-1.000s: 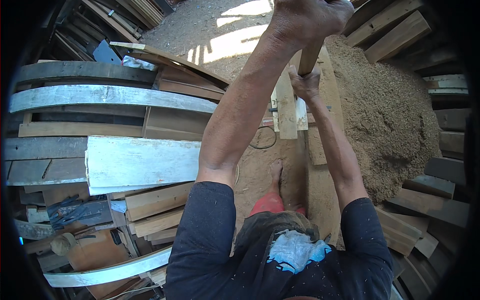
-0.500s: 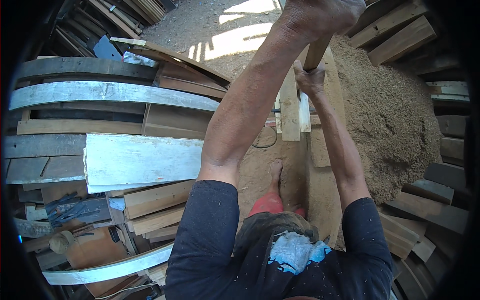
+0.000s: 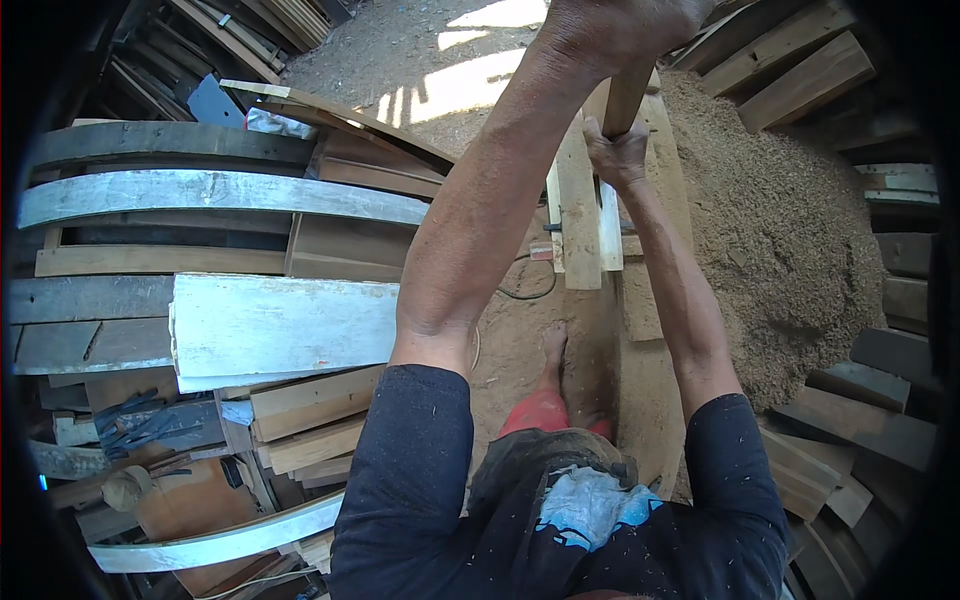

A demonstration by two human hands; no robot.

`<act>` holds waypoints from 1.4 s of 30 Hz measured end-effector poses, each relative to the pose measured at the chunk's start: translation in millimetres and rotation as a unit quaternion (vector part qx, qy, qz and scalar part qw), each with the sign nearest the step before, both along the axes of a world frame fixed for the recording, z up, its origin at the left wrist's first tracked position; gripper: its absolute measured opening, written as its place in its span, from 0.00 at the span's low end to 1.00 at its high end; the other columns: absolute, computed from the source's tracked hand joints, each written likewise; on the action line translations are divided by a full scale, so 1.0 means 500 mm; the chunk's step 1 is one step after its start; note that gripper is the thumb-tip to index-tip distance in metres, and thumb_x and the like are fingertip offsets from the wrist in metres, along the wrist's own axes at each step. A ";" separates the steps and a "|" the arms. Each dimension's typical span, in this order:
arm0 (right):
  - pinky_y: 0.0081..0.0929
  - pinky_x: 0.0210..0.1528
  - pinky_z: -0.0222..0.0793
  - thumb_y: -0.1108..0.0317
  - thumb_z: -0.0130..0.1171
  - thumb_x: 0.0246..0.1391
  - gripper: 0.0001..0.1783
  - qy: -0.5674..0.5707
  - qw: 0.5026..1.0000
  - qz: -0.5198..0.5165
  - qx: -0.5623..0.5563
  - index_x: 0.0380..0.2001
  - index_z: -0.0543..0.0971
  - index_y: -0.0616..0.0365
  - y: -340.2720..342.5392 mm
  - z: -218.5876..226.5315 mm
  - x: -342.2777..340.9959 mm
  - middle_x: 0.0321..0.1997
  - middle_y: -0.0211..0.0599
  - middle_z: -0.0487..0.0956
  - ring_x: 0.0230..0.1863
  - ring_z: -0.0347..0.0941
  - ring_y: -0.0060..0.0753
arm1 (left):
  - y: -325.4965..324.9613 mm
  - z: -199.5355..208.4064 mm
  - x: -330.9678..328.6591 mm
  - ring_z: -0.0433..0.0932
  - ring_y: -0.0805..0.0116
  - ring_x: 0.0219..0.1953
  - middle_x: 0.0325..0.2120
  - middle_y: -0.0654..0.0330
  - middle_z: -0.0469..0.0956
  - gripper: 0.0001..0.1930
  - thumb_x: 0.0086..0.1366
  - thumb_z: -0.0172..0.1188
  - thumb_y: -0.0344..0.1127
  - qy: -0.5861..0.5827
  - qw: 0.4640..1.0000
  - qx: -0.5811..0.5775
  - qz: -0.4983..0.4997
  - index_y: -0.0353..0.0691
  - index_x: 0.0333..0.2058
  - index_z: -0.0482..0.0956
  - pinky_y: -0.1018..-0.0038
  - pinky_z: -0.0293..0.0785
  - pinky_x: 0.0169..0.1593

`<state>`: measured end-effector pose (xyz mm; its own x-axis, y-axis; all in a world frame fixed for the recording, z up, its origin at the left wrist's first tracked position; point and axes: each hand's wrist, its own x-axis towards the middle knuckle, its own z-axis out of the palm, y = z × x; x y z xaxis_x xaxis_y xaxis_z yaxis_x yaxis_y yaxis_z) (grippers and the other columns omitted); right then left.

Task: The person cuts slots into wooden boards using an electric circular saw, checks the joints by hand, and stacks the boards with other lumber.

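Observation:
My right hand [image 3: 618,155] grips the lower end of a narrow wooden board [image 3: 628,98], with the thumb on its left side. The board slants upward and away beneath my left hand [image 3: 630,30], which looks closed around it higher up. The picture's top edge cuts off part of that hand and hides its fingers. Just below and left of my right hand lie light wooden strips [image 3: 579,215], one with a pale white face. A long dusty plank [image 3: 640,385] runs under my right forearm.
A large heap of sawdust [image 3: 770,220] lies on the right, bordered by stacked timber [image 3: 850,420]. Piled boards fill the left side, including a whitish plank [image 3: 285,325]. My bare foot [image 3: 555,342] is on the dusty ground, near a dark cable [image 3: 530,296].
My left hand and forearm have shifted slightly left and up. The gripped board has moved a little to the left and up with both hands. The strips appear slightly lower.

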<state>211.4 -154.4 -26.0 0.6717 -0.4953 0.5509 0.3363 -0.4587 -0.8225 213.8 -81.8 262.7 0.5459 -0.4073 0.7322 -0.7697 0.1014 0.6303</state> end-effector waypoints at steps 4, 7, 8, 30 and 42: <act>0.34 0.33 0.74 0.74 0.62 0.45 0.11 0.028 0.999 0.007 0.015 0.34 0.76 0.61 0.002 0.013 0.003 0.27 0.40 0.77 0.26 0.75 0.34 | -0.010 -0.011 0.043 0.77 0.68 0.35 0.41 0.53 0.71 0.53 0.50 0.59 0.22 -0.061 0.997 -0.040 -0.002 0.38 0.73 0.42 0.76 0.81 0.34; 0.34 0.35 0.75 0.74 0.61 0.45 0.15 0.028 0.999 0.005 0.015 0.40 0.77 0.61 0.002 0.024 0.012 0.30 0.41 0.78 0.28 0.76 0.35 | -0.008 -0.015 0.052 0.76 0.67 0.38 0.42 0.54 0.70 0.51 0.49 0.59 0.23 -0.115 0.993 -0.038 -0.008 0.38 0.72 0.46 0.73 0.82 0.38; 0.34 0.36 0.75 0.74 0.61 0.46 0.16 0.026 1.000 0.005 0.016 0.41 0.77 0.61 0.002 0.028 0.016 0.30 0.41 0.79 0.29 0.76 0.35 | -0.005 -0.012 0.055 0.76 0.67 0.39 0.42 0.54 0.70 0.50 0.49 0.59 0.23 -0.120 0.992 -0.028 -0.010 0.38 0.72 0.47 0.73 0.82 0.39; 0.34 0.32 0.73 0.76 0.59 0.45 0.12 0.029 0.999 0.016 0.021 0.37 0.75 0.60 -0.026 0.016 0.070 0.25 0.39 0.76 0.25 0.75 0.34 | -0.041 -0.020 0.117 0.77 0.65 0.43 0.55 0.48 0.68 0.57 0.50 0.58 0.20 -0.170 0.985 -0.040 0.005 0.42 0.76 0.34 0.77 0.82 0.41; 0.29 0.29 0.70 0.73 0.63 0.48 0.16 0.019 0.998 0.035 0.050 0.42 0.76 0.61 -0.072 -0.003 0.193 0.27 0.32 0.76 0.26 0.71 0.21 | -0.058 -0.004 0.148 0.77 0.61 0.48 0.61 0.43 0.65 0.61 0.50 0.58 0.19 0.051 0.997 0.023 -0.051 0.53 0.77 0.29 0.75 0.83 0.39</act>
